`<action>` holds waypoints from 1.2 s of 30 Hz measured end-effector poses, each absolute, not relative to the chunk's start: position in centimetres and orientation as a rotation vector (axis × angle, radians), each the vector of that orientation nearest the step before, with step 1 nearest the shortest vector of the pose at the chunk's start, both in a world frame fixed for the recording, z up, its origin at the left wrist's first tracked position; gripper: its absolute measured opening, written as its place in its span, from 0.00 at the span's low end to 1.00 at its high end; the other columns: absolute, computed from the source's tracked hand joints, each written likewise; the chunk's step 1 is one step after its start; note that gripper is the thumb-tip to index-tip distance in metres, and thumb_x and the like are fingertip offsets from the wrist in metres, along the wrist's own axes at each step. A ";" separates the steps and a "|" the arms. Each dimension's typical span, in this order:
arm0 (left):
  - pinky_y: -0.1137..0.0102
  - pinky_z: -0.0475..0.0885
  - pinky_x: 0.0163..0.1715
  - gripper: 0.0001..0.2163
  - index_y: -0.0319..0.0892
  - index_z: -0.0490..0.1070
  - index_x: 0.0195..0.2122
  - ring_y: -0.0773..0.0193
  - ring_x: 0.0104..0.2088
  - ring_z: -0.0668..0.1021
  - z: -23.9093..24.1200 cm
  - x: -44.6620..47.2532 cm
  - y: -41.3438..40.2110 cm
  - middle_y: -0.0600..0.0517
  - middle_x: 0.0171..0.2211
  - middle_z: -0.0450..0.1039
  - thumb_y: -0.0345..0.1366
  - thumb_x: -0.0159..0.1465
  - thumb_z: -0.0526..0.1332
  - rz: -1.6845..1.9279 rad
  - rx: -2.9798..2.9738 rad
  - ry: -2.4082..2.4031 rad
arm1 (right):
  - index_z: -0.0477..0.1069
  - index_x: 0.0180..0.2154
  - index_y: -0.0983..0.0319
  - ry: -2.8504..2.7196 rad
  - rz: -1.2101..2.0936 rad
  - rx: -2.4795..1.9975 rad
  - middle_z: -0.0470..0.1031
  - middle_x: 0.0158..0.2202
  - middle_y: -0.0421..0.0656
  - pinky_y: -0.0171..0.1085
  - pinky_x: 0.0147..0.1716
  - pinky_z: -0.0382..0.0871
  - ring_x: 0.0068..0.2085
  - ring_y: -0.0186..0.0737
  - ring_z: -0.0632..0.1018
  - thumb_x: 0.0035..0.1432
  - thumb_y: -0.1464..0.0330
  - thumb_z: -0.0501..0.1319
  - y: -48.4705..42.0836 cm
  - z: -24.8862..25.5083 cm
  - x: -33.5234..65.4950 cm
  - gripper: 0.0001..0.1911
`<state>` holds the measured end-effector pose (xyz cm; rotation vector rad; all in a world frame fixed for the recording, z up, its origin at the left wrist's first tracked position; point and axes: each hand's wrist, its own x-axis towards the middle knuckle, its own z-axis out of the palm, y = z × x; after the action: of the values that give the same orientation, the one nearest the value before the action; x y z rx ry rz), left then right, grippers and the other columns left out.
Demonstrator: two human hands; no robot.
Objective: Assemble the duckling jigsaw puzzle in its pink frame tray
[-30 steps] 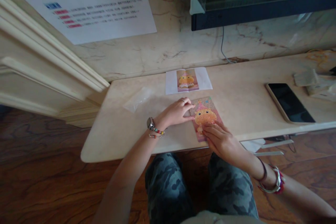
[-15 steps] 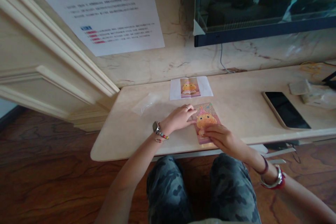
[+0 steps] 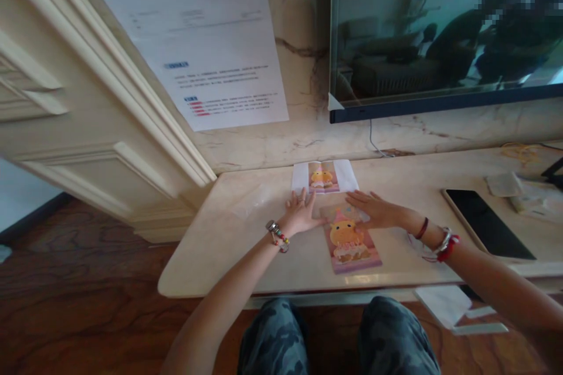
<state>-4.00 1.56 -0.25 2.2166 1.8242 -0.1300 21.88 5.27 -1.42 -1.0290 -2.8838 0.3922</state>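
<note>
On the pale counter (image 3: 206,252) lies a pink picture card (image 3: 352,246) showing a yellow cartoon figure in a pink hat. My left hand (image 3: 301,214) has its fingers spread, with the thumb at the card's upper left edge. Across from it, my right hand (image 3: 378,211) stretches out flat, its thumb reaching the card's upper right side. Neither hand grips anything. Just behind the card is a creased white sheet (image 3: 347,176) printed with a similar picture; the left fingertips come close to its lower edge.
A clear plastic bag (image 3: 250,202) lies left of the hands. To the right are a black-screened tablet (image 3: 486,222) and a plastic packet (image 3: 536,202). A dark screen (image 3: 396,70) and a printed notice (image 3: 229,70) are at the wall. White pieces (image 3: 444,304) show below the counter's front edge.
My right hand has moved off the card's lower part to its upper right and flattened. My left fingers have spread. The whole picture on the card shows more fully, and the view has tilted up.
</note>
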 end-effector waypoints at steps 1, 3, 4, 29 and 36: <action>0.43 0.47 0.52 0.44 0.43 0.35 0.62 0.35 0.60 0.38 -0.3 -3.9 1.8 0.39 0.63 0.27 0.64 0.51 0.47 -0.137 2.204 1.819 | 0.49 0.60 0.62 -2.870 0.367 -1.031 0.47 0.61 0.57 0.61 0.54 0.45 0.61 0.57 0.49 0.49 0.48 0.54 5.4 -1.5 21.7 0.42; 0.43 0.47 0.52 0.43 0.42 0.38 0.62 0.35 0.60 0.40 -0.3 -3.8 1.9 0.38 0.63 0.29 0.64 0.52 0.46 -0.126 2.203 1.814 | 0.47 0.60 0.63 -2.834 0.306 -1.028 0.45 0.62 0.58 0.60 0.54 0.45 0.61 0.58 0.48 0.49 0.48 0.54 5.5 -1.7 21.4 0.43; 0.43 0.48 0.52 0.42 0.42 0.39 0.62 0.35 0.60 0.41 -0.2 -3.9 1.9 0.39 0.63 0.30 0.64 0.52 0.46 -0.116 2.211 1.810 | 0.46 0.61 0.64 -2.819 0.277 -1.021 0.44 0.62 0.58 0.60 0.54 0.45 0.61 0.58 0.47 0.49 0.47 0.54 5.6 -1.7 21.3 0.44; 0.48 0.60 0.48 0.20 0.49 0.53 0.58 0.51 0.57 0.58 -1.7 -1.7 -2.6 0.53 0.60 0.52 0.43 0.65 0.40 0.226 2.343 2.004 | 0.48 0.60 0.54 -2.796 -0.152 -0.970 0.52 0.61 0.50 0.59 0.50 0.55 0.59 0.54 0.57 0.61 0.58 0.43 2.7 -3.3 21.9 0.26; 0.48 0.61 0.47 0.18 0.55 0.55 0.56 0.52 0.56 0.60 -1.9 -2.1 -2.7 0.56 0.59 0.54 0.40 0.65 0.42 0.278 2.416 1.991 | 0.48 0.60 0.54 -2.796 -0.103 -0.954 0.52 0.61 0.49 0.58 0.51 0.54 0.59 0.53 0.56 0.61 0.58 0.43 3.1 -3.6 22.0 0.26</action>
<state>-2.14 -2.69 -1.88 2.4165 1.9909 0.2778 22.02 3.10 -3.62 -0.9540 -2.7964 -0.1031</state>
